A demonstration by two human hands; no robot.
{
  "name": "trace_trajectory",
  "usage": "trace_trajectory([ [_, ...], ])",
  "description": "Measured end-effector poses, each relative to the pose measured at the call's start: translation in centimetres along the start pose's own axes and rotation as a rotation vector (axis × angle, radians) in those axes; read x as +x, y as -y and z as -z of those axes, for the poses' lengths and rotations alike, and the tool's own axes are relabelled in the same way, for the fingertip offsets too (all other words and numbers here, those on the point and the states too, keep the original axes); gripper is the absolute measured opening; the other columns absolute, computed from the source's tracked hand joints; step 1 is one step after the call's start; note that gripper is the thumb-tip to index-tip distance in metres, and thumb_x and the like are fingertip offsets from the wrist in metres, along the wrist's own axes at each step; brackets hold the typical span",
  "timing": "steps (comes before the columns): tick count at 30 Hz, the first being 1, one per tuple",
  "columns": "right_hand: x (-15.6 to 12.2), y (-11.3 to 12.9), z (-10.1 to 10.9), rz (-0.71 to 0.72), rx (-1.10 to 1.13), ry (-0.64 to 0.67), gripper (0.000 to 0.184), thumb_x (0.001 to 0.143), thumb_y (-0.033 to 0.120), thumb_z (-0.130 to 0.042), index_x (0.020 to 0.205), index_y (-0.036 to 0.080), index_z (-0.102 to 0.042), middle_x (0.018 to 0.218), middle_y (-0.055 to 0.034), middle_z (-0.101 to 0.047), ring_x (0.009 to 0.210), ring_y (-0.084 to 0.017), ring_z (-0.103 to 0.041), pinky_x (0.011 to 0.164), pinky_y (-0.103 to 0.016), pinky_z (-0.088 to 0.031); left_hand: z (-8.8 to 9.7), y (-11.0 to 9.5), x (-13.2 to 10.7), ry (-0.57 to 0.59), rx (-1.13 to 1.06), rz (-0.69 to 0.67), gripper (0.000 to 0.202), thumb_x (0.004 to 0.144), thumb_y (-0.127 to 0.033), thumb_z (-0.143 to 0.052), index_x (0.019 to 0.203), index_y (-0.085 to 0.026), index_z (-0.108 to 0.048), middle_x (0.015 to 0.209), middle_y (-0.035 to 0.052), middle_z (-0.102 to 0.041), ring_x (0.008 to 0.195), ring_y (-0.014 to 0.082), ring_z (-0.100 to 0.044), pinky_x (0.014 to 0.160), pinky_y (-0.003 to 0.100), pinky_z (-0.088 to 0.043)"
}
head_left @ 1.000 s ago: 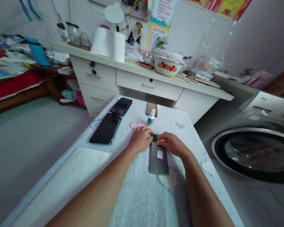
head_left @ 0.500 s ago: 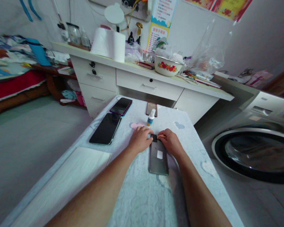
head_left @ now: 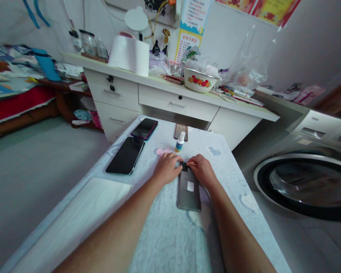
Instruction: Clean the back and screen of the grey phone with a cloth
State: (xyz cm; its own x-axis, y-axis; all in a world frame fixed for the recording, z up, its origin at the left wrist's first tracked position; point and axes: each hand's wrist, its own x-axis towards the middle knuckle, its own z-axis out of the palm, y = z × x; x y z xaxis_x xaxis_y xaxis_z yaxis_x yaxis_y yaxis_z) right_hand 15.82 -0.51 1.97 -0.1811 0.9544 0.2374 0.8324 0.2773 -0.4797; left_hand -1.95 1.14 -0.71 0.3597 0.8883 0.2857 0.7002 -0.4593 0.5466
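Note:
A grey phone (head_left: 189,197) lies back side up on the cloth-covered table, with a white label on its back and a dark camera block at its far end. My left hand (head_left: 167,168) grips the phone's far left corner, thumb and fingers beside the camera block. Pinched at the camera block's right side are the fingers of my right hand (head_left: 202,169); a thin orange-tinted bit shows at the fingertips, too small to name. Just beyond my left hand stands a small white spray bottle (head_left: 180,143) with a blue and yellow label.
Two dark phones, a larger one (head_left: 125,156) and a smaller one (head_left: 144,128), lie along the table's left side. A gold-brown phone (head_left: 181,131) lies behind the bottle. A white desk (head_left: 176,103) stands beyond the table, and a washing machine (head_left: 307,125) on the right.
The view has shifted very slightly. Both hands stay at the far end of the grey phone, with the right fingers barely moved at the camera block.

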Motion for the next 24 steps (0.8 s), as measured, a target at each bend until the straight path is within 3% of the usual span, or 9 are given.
trace_trajectory([
  [10,-1.2,0.4,1.5,-0.041,0.205,0.173,0.014,0.075,0.005,-0.062,0.077,0.018,-0.068,0.079,-0.0013,-0.064,0.075,-0.015,-0.06,0.068,-0.025,-0.045,0.0,0.1,0.0,-0.001,-0.003,-0.014,0.025,0.079,-0.026,-0.06,0.103,-0.023,-0.065,0.111,0.0051,-0.062,0.11,0.0223,-0.052,0.098,0.038,-0.039],
  [16,-1.6,0.4,1.5,-0.009,0.213,0.198,0.012,0.076,0.008,-0.063,0.076,0.019,-0.068,0.079,-0.0008,-0.064,0.075,-0.015,-0.06,0.067,-0.024,-0.046,-0.1,0.1,0.0,-0.011,-0.012,-0.012,0.023,0.078,-0.026,-0.06,0.101,-0.023,-0.065,0.109,0.0045,-0.063,0.109,0.0222,-0.052,0.098,0.038,-0.039],
  [24,-3.2,2.5,1.6,0.03,0.215,0.195,0.019,0.075,0.002,-0.06,0.079,0.018,-0.07,0.08,-0.0011,-0.061,0.074,-0.013,-0.057,0.067,-0.023,-0.043,-0.1,0.0,0.0,-0.014,-0.022,-0.008,0.023,0.078,-0.025,-0.06,0.101,-0.023,-0.065,0.108,0.0052,-0.063,0.109,0.0226,-0.052,0.098,0.038,-0.039],
])
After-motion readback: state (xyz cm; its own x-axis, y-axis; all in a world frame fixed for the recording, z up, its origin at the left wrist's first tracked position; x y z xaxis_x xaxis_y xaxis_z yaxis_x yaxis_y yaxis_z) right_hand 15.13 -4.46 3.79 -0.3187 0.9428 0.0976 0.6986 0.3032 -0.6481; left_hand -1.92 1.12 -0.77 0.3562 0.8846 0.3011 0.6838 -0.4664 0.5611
